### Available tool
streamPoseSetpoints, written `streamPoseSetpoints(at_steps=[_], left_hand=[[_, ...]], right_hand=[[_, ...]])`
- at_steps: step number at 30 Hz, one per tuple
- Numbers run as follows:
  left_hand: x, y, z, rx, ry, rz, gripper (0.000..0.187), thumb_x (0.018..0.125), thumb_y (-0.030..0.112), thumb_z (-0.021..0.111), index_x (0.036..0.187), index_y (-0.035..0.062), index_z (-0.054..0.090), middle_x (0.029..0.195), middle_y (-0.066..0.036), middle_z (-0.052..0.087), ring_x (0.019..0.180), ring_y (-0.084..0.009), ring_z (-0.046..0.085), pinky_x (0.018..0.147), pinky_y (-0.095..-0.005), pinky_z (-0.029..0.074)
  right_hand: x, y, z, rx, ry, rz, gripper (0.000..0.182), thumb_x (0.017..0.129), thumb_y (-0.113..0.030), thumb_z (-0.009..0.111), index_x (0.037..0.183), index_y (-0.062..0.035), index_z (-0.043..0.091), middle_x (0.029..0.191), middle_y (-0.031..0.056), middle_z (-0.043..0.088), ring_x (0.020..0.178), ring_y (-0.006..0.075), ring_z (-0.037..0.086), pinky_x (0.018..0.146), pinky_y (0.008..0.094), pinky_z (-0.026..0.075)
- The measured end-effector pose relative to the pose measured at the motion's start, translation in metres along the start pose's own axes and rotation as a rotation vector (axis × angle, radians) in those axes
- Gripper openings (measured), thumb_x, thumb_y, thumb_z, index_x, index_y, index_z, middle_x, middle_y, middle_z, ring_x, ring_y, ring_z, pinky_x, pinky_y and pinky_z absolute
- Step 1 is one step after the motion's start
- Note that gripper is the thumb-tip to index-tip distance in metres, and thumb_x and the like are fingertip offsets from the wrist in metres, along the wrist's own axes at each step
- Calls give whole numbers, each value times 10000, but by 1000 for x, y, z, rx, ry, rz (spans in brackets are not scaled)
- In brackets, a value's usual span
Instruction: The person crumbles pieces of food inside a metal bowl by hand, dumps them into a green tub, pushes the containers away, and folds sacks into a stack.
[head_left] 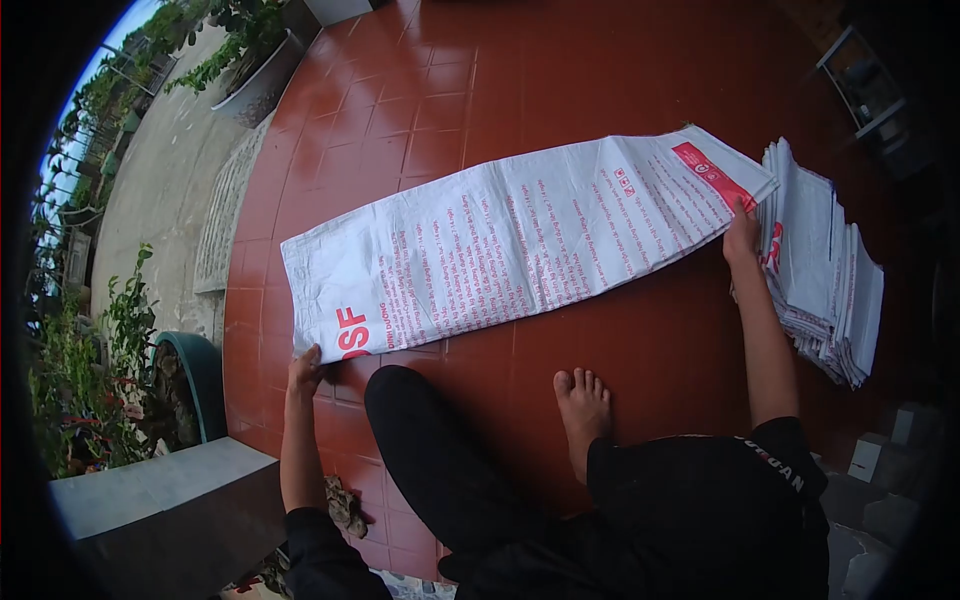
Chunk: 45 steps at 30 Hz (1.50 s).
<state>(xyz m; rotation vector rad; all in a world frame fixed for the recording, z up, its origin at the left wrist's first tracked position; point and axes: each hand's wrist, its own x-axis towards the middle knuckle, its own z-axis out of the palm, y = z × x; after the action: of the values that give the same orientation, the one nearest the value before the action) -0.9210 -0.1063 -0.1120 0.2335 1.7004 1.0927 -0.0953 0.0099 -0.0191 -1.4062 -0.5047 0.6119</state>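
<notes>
A long white sack (500,240) with red and pink print stretches across the view above the red tiled floor (470,400), folded lengthwise. At its lower left corner, by the large red letters, my left hand (306,368) is closed on the edge. The right end, near a red printed label, is gripped by my right hand (741,235), thumb on top. Just right of that hand lies a stack of folded white sacks (820,265), partly overlapped by the sack's right end.
A green pot (190,385) with plants stands at the left beside a grey-topped ledge (165,490). Another planter (262,85) is at the upper left. My bare foot (584,415) rests on the floor. Grey blocks (868,455) sit at the lower right.
</notes>
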Motion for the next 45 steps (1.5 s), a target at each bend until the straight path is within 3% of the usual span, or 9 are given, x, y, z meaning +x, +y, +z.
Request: streamPoseSetpoints(at_steps=[4,9,14,16,21,25,32,38,45], left_hand=[[55,4,-21,107,-288,-68,364,869,236,643,1181,81,538,978,-46,589,874,-195,582,720,-304,501],[-34,58,68,472,-407,129,388,824,291,696,1084,21,595,963,-111,645,807,-239,654,682,-356,553],[-97,7,223,757,-557,169,390,857,319,652,1093,11,613,944,-112,675,757,-221,663,629,-342,539],[-108,-17,256,770,-574,179,368,833,309,673,1025,-4,655,885,-119,678,737,-216,658,601,-335,543],[-115,-47,303,841,-646,268,348,823,284,689,975,-27,659,829,-113,673,670,-194,640,598,-335,538],[-83,-59,280,877,-722,226,270,814,209,706,898,-44,660,746,-110,673,642,-186,643,600,-313,533],[-75,-69,286,882,-758,164,241,769,205,723,838,-25,700,717,-91,682,632,-145,625,591,-294,501],[-68,-78,284,1007,-678,337,207,692,199,715,769,7,714,656,-67,654,598,-149,581,583,-339,481],[-60,-77,289,905,-574,213,424,789,389,653,731,-32,664,603,-58,567,565,-156,520,539,-351,436]], right_hand=[[-54,-101,54,-110,20,-197,396,947,-304,553,1147,34,602,1054,95,649,933,152,610,831,283,470],[-100,-225,88,-281,19,-477,402,943,-374,544,962,16,644,875,95,674,768,146,633,718,294,487],[-105,-248,65,-552,-59,-777,420,960,-392,501,931,-4,659,826,140,672,710,208,645,648,309,492],[-127,-221,71,-652,-108,-1034,336,962,-306,516,972,-4,666,841,163,676,685,248,652,633,316,507],[-182,-121,88,-583,-481,-1206,322,872,6,511,1183,44,583,1141,227,611,1052,357,612,896,398,490],[-250,-33,114,-635,-680,-1295,414,749,0,599,1163,-1,588,1111,130,603,1044,277,581,932,411,452],[-282,87,105,-826,-935,-1163,395,811,-34,536,1205,-12,555,1161,151,554,1120,298,514,974,426,387],[-285,93,105,-783,-1041,-1119,396,823,-41,526,1218,-25,547,1167,161,544,1131,309,502,973,431,387],[-283,108,106,-801,-1137,-1069,417,854,-123,563,1259,-38,512,1206,162,510,1150,316,476,980,432,385]])
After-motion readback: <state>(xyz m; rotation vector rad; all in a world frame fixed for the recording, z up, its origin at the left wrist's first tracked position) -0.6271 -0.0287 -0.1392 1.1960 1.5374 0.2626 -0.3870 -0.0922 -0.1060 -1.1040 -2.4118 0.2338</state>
